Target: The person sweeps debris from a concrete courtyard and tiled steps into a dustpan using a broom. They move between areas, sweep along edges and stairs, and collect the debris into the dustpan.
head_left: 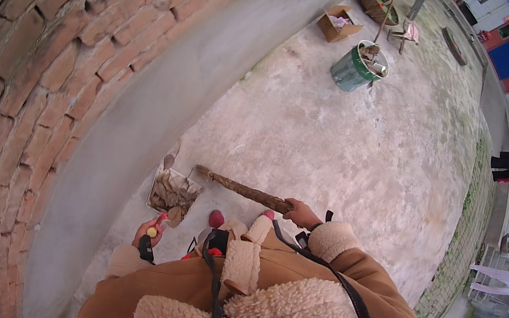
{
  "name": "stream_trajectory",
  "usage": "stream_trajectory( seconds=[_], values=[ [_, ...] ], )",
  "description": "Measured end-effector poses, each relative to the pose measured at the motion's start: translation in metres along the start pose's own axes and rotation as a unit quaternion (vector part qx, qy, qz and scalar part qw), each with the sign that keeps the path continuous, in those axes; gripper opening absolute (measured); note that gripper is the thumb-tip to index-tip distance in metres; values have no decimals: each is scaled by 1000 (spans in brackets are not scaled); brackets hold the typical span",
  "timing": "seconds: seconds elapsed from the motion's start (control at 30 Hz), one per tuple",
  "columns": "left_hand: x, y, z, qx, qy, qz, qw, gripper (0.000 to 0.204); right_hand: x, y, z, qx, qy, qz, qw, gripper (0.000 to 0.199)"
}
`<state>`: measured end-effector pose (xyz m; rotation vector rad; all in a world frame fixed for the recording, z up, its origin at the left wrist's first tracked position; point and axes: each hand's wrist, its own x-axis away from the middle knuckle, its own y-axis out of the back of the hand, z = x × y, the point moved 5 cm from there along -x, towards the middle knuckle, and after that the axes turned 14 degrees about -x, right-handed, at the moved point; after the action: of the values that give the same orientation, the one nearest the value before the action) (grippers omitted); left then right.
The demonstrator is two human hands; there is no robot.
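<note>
A metal dustpan [174,191] lies on the concrete floor [339,140] close to the base of the brick wall [70,45] on the left; it holds a heap of dry brown leaves and scraps. Far off, toward the top of the view, a green bucket [354,69] stands on the floor with bits of rubbish in it, and just beyond it sits an open cardboard box [339,24] with something pale inside. Farther still there is a woven basket [379,2].

The right hand [301,213] has its fingers wrapped tight around the near end of a rough brown broom handle [242,190], which runs left from the hand, low over the floor, with its far tip just above the dustpan's right edge. The left hand [150,229] is near the person's body, just on the near side of the dustpan, fingers curled together on a dark handle; a small yellow round thing [151,232] shows at the hand, though what it is cannot be made out. The dustpan thus lies between the two hands, nearer the left one.
</note>
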<state>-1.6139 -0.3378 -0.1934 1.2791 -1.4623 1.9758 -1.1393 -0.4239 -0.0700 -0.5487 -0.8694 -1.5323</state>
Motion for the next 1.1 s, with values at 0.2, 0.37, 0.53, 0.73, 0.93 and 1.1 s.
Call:
stream_trajectory(
  seconds=[0.2, 0.37, 0.53, 0.73, 0.93, 1.1],
  values=[
    [-44, -106, 33, -57, 1, -85, 995, 30, 55, 118, -62, -257, -74, -75, 961, 52],
    [-100, -275, 93, -72, -31, -121, 990, 30, 74, 260, -146, -359, -70, -181, 913, 49],
    [-196, -490, 190, -37, 47, -82, 995, 3, 90, 430, -240, -402, -68, -275, 871, 46],
    [-299, -749, 261, -142, -67, 98, 983, 13, 99, 587, -305, -456, -78, -307, 832, 36],
    [-409, -996, 334, -299, -49, 185, 935, 16, 96, 683, -329, -547, -56, -372, 748, 40],
    [-500, -1133, 362, -429, -83, 179, 882, 16, 77, 760, -329, -587, -81, -367, 717, 47]
  ],
)
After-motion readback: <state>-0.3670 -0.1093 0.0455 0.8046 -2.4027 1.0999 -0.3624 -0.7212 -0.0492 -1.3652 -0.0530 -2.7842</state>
